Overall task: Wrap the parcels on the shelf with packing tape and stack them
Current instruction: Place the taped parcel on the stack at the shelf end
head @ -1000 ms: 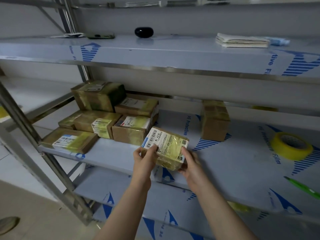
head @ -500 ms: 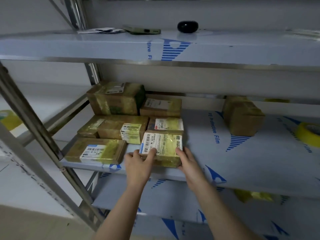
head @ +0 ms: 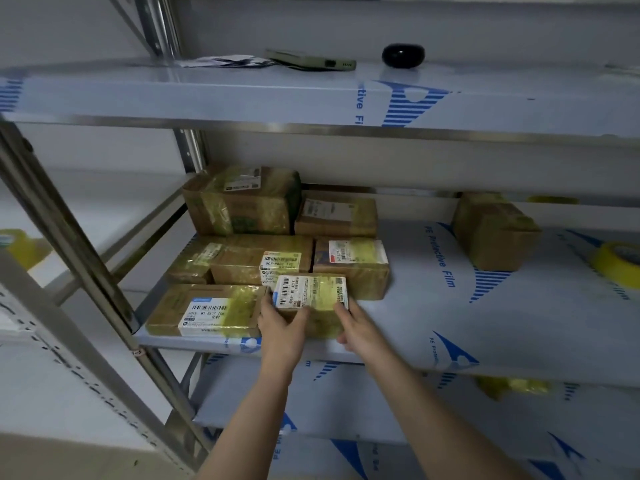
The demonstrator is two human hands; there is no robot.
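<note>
Since the earlier frame, the small taped cardboard parcel point(head: 311, 301), brown with yellowish film and a white barcode label on top, has been lowered from a tilted position in front of the rack to the front row of the middle shelf point(head: 502, 327), a grey metal board under blue-printed protective film. It now lies level, label up.

- Left hand point(head: 280, 329): grips the parcel's left end, thumb on the near edge of the label, fingers curled into the gap beside the flat taped parcel point(head: 204, 310) just to the left
- Right hand point(head: 360, 332): holds the parcel's right near corner, fingers curled against the side
- Directly behind, touching or nearly so: a squat labelled parcel point(head: 351, 268) and a long labelled parcel point(head: 256, 258)
- Rear row: a large taped carton point(head: 242, 202)
- Well apart to the right: an unlabelled brown box point(head: 495, 230) and, at the frame edge, a yellow tape roll point(head: 620, 261)
- Upper shelf: a black rounded object point(head: 403, 55)
</note>
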